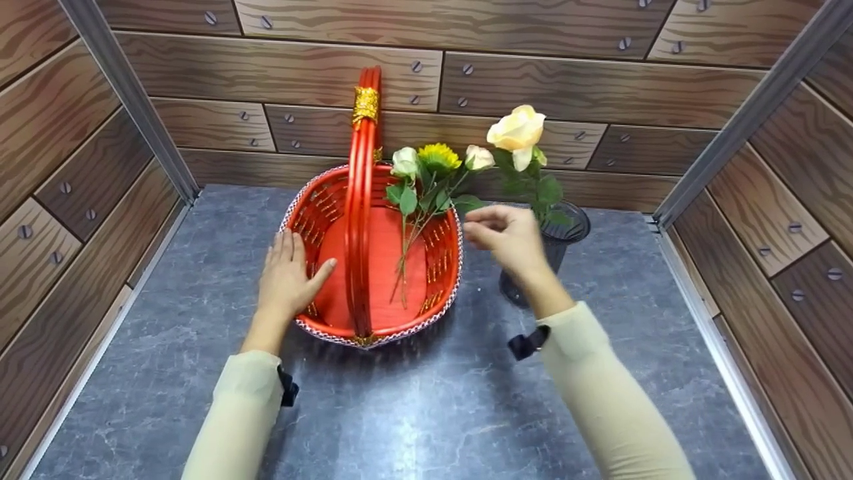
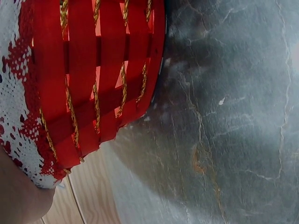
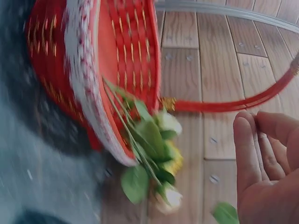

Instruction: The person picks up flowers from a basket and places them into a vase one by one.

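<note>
Flowers [image 1: 426, 175] lie in the red basket [image 1: 380, 267], stems down on its floor and heads leaning over its far rim. The left hand [image 1: 286, 277] rests flat on the basket's near left rim with fingers straight and holds nothing. The right hand [image 1: 506, 235] hangs in the air just to the right of the basket, fingers loose and holding nothing. A dark vase [image 1: 556, 243] with a pale yellow rose [image 1: 518, 131] stands right of the basket, behind that hand. All sit on a grey table [image 1: 426, 413].
</note>
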A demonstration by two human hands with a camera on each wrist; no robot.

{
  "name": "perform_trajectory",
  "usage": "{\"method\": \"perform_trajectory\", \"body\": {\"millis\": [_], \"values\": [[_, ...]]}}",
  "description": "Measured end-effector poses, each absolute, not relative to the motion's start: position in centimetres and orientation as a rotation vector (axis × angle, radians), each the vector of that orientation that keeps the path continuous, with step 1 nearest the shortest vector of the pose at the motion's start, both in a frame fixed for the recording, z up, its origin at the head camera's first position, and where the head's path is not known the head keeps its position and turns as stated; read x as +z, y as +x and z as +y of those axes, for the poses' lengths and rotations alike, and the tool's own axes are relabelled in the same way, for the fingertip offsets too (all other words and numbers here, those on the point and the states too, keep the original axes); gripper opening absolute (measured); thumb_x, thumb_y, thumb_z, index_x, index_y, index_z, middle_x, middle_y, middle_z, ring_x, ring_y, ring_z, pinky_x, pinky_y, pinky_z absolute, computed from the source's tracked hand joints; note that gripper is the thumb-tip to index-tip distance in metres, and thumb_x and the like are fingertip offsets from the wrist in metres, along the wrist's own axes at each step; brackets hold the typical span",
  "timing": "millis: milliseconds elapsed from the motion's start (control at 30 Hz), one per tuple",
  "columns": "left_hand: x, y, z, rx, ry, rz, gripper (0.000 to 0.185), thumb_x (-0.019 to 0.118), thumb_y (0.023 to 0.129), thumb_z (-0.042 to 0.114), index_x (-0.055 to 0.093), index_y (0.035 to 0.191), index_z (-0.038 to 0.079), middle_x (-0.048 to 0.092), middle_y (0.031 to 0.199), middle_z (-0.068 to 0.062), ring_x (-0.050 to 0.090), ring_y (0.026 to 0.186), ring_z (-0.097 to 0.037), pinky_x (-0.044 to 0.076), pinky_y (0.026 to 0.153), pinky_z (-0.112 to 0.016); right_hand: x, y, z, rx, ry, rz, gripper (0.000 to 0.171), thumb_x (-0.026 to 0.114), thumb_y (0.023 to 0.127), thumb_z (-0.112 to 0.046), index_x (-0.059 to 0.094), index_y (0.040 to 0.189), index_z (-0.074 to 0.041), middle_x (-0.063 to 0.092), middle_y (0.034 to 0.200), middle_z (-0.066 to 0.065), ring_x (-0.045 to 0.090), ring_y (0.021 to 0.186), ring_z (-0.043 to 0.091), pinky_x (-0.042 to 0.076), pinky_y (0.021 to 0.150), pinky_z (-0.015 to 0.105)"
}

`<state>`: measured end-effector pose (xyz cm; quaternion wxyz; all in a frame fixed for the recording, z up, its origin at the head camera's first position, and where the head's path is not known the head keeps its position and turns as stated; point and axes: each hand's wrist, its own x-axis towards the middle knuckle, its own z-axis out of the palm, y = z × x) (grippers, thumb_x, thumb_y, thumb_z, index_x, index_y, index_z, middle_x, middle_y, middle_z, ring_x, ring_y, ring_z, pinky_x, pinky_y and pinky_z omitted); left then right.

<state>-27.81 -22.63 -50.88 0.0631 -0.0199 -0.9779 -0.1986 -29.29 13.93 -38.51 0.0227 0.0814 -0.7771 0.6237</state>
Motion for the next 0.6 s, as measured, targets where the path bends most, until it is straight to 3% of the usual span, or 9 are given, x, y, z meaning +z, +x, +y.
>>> {"method": "perform_trajectory", "body": {"millis": [167,400,500,600], "values": [[-51.0,-27.7,-22.7,-0.604,-0.052,-2.958,0.099,0.037,0.098,0.068,0.016,0.154,-0.011,0.009,0.163,-0.029,0.001,0.152,-0.043,0.007,0.124,-0.054,-40.6,-30.0,11.3,2.233,0.067,-2.318,0.026,0.074,0.086,0.001,0.069,0.111,0.006,0.072,0.104,0.025,0.073,0.079,0.021,0.061,0.079,0.036],[-50.8,-27.6,-22.6,-0.605,-0.048,-2.946,0.098,0.039,0.098,0.066,0.016,0.154,-0.011,0.01,0.162,-0.03,0.002,0.152,-0.044,0.009,0.124,-0.055,-43.1,-30.9,8.7,2.51,-0.066,-2.137,0.027,0.07,0.09,0.002,0.065,0.115,0.011,0.074,0.087,0.012,0.072,0.073,0.018,0.062,0.076,0.033],[-50.8,-27.7,-22.6,-0.603,-0.05,-2.935,0.097,0.041,0.098,0.064,0.017,0.154,-0.012,0.011,0.162,-0.03,0.004,0.152,-0.044,0.009,0.124,-0.055,-43.6,-31.1,7.9,2.594,-0.154,-2.098,0.032,0.069,0.093,-0.003,0.062,0.121,0.01,0.074,0.091,0.013,0.073,0.075,0.017,0.061,0.081,0.036],[-50.8,-27.7,-22.5,-0.597,-0.053,-2.932,0.096,0.041,0.099,0.063,0.018,0.153,-0.012,0.012,0.162,-0.03,0.005,0.152,-0.044,0.009,0.124,-0.055,-44.0,-31.2,7.1,2.678,-0.259,-2.053,0.034,0.066,0.096,-0.009,0.059,0.126,0.007,0.073,0.105,0.021,0.074,0.083,0.021,0.058,0.088,0.039]]}}
